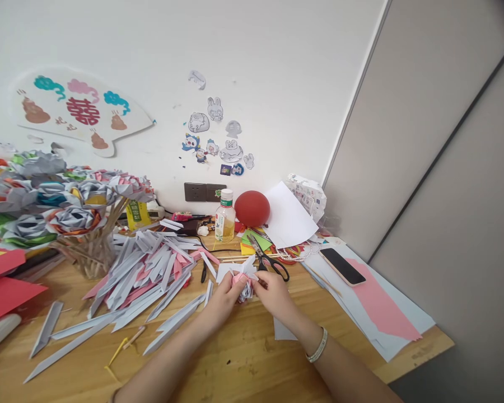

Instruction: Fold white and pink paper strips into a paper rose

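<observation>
Both my hands meet over the wooden table [235, 358], pinched round a small paper flower [242, 280] of folded white and pink strips. My left hand [222, 299] grips its left side with fingers curled. On the right side, my right hand [273, 294], with a bracelet at the wrist, holds it with fingertips closed. A heap of folded white and pink paper strips [147, 274] lies just left of my hands. Black-handled scissors [269, 260] rest right behind the flower.
A jar of finished paper flowers [67, 218] stands at the left, red sheets [4, 285] beside it. Behind are a small bottle [225, 215], a red balloon [252, 208] and white paper [288, 218]. A phone [342, 266] lies on white and pink sheets at right.
</observation>
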Available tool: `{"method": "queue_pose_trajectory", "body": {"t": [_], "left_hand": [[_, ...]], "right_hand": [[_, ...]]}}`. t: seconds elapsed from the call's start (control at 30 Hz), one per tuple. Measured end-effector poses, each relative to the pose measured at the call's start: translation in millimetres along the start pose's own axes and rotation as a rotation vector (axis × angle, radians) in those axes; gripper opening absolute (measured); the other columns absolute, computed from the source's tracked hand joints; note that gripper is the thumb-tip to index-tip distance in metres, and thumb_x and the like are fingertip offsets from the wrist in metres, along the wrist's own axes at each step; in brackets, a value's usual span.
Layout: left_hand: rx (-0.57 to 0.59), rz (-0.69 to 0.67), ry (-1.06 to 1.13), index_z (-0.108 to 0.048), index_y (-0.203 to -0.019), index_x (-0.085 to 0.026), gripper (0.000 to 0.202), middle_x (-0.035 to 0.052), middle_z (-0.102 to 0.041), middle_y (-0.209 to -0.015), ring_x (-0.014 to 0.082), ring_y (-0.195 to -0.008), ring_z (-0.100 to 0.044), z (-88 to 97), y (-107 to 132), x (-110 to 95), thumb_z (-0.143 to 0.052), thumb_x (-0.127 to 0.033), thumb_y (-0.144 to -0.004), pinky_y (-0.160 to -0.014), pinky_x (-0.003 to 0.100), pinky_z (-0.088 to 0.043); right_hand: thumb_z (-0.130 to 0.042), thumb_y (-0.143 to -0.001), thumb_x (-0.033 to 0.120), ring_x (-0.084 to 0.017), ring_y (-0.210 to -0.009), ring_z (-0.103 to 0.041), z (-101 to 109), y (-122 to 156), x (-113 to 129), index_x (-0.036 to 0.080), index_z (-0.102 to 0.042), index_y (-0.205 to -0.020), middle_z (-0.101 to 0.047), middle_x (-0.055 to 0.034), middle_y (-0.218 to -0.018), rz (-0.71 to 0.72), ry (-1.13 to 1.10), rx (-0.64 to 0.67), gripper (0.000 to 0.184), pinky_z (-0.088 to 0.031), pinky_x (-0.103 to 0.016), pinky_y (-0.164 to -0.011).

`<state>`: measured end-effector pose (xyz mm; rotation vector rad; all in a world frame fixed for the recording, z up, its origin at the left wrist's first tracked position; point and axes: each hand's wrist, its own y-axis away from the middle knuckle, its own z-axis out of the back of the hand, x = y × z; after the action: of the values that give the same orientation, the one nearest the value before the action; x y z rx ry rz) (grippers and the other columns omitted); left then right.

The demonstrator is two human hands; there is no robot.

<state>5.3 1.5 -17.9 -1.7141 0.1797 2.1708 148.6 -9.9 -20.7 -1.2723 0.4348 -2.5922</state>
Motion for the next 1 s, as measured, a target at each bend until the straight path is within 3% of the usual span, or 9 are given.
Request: {"method": "queue_pose_trajectory", "body": {"t": [0.3, 0.53, 0.73, 0.83, 0.9, 1.0], "left_hand": [[-0.022, -0.032, -0.082, -0.04, -0.071, -0.02, 0.03, -0.0032, -0.046, -0.069, 0.013, -0.066, -0.043, 1.6, 1, 0, -0.037, -0.048, -0.08, -0.063, 0.024, -0.037], [-0.004, -0.02, -0.054, -0.042, -0.077, -0.019, 0.026, -0.0021, -0.048, -0.074, 0.0132, -0.069, -0.044, -1.3, 5, -9, -0.037, -0.044, -0.08, -0.066, 0.024, -0.037], [-0.026, -0.031, -0.043, -0.042, -0.074, -0.019, 0.025, -0.0019, -0.049, -0.073, 0.0139, -0.07, -0.045, -1.3, 5, -9, -0.04, -0.044, -0.079, -0.067, 0.024, -0.038], [-0.051, -0.066, -0.021, -0.043, -0.077, -0.019, 0.024, -0.0011, -0.049, -0.076, 0.0145, -0.073, -0.046, 0.8, 2, -6, -0.04, -0.043, -0.08, -0.072, 0.026, -0.038], [-0.056, -0.089, 0.013, -0.045, -0.081, -0.019, 0.025, 0.0002, -0.051, -0.08, 0.0153, -0.077, -0.047, 2.5, 0, -2, -0.04, -0.043, -0.08, -0.075, 0.027, -0.038], [-0.067, -0.092, 0.05, -0.047, -0.086, -0.018, 0.028, 0.0012, -0.053, -0.083, 0.016, -0.08, -0.048, 4.3, -3, 3, -0.042, -0.044, -0.079, -0.077, 0.028, -0.037]], "right_hand": [[-0.044, -0.078, 0.025, -0.01, -0.048, -0.035, 5, -2, -5, 0.018, -0.046, -0.053, -0.044, 0.0024, -0.05, 0.009, 0.066, 0.073, 0.027, -0.024, -0.022, -0.043], [-0.046, -0.075, 0.018, -0.009, -0.045, -0.033, 0, 0, -4, 0.017, -0.043, -0.049, -0.041, 0.0039, -0.047, 0.047, 0.228, -0.008, 0.026, -0.021, -0.022, -0.044], [-0.044, -0.079, 0.016, -0.009, -0.047, -0.04, 0, 2, 1, 0.016, -0.051, -0.054, -0.051, 0.0013, -0.052, 0.07, 0.346, -0.023, 0.025, -0.023, -0.022, -0.045], [-0.038, -0.084, 0.017, -0.011, -0.055, -0.049, 1, 5, 6, 0.017, -0.058, -0.067, -0.059, -0.0018, -0.062, 0.125, 0.344, 0.011, 0.026, -0.03, -0.021, -0.05], [-0.035, -0.086, 0.017, -0.014, -0.064, -0.054, 0, 8, 8, 0.017, -0.061, -0.085, -0.063, -0.0041, -0.072, 0.17, 0.354, 0.021, 0.026, -0.035, -0.022, -0.056], [-0.034, -0.086, 0.017, -0.018, -0.076, -0.057, -2, 11, 9, 0.014, -0.053, -0.113, -0.064, -0.009, -0.086, 0.233, 0.431, 0.031, 0.032, -0.041, -0.026, -0.065]]}}
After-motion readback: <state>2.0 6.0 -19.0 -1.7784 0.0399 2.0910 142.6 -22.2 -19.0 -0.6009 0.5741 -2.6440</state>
